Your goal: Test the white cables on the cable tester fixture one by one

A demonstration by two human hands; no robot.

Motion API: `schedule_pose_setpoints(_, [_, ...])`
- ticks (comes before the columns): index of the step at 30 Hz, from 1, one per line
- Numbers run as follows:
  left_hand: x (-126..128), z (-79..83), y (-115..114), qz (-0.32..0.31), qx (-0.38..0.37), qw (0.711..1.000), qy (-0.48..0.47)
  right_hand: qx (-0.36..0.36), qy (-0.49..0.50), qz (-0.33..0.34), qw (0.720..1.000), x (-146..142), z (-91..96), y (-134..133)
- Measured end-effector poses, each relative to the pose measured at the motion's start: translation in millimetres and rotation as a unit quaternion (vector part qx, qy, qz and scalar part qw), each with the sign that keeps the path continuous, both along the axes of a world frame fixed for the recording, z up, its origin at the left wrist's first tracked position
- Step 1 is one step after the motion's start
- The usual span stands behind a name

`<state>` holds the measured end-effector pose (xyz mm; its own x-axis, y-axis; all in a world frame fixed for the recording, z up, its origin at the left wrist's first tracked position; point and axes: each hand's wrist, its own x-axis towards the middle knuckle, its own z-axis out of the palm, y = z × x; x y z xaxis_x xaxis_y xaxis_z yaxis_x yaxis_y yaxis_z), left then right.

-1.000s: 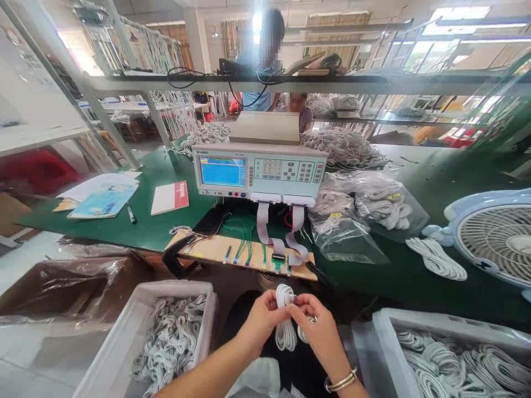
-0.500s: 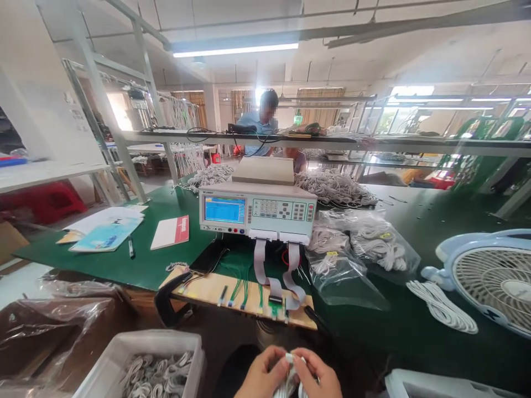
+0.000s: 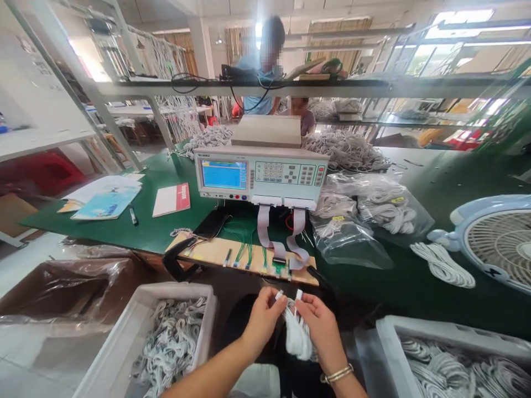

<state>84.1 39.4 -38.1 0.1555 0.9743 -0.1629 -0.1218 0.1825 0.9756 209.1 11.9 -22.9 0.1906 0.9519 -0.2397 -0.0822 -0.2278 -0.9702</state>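
A coiled white cable (image 3: 296,338) is gripped by both hands below the front of the tester (image 3: 261,174). One plug end is pinched between thumb and fingertips of the left hand (image 3: 262,323), the other end in the same way by the right hand (image 3: 322,330). Both hands are closed on the cable, and the coil is left hanging between them. A metal bangle (image 3: 338,375) is worn on the right wrist.

To the left of the tester and nearest the camera, a white bin (image 3: 124,342) filled with coiled cables is seen. A second white bin (image 3: 385,345), also filled, is placed nearest on the right. A cardboard box (image 3: 62,287) lined with clear plastic is set further left.

Just in front of the tester, a wooden fixture board (image 3: 215,255) is laid on the edge of the green table (image 3: 415,284) and joined to it by grey ribbon leads (image 3: 265,232). Right of the tester, clear bags of cables (image 3: 373,207), a loose coil (image 3: 442,266) and a pale blue fan (image 3: 498,243) are spread over the green surface. Left of it, a red and white booklet (image 3: 172,199), a pen (image 3: 133,215) and papers (image 3: 103,199) are laid out.

Behind the tester, heaps of white cables (image 3: 344,149) are piled. A metal shelf (image 3: 373,87) is run above it, and beyond that a person in a blue top (image 3: 259,102) is seen in a bright workshop.
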Motion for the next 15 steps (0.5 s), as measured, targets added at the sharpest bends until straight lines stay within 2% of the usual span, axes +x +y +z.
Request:
schedule_pose_setpoints(2, [-3.8, 6.7, 4.7, -0.04, -0.018, 0.999, -0.006, -0.024, 0.044, 0.001, 0.999, 3.4, -1.2, 6.9])
schedule_pose_setpoints(5, [-9.9, 9.7, 12.9, -0.089, -0.084, 0.992, -0.036, -0.02, 0.038, 0.009, 0.999, 5.4, 1.5, 16.1])
schedule_pose_setpoints(10, [-18.4, 5.8, 24.1, -0.09, -0.15, 0.981, -0.083, -0.004, -0.008, 0.023, 1.0, 2.5, 5.1, 28.1])
schedule_pose_setpoints(15, [-26.3, 8.3, 30.0, -0.089, -0.183, 0.971, -0.129, -0.029, 0.093, -0.008, 0.995, -9.6, -2.3, 31.7])
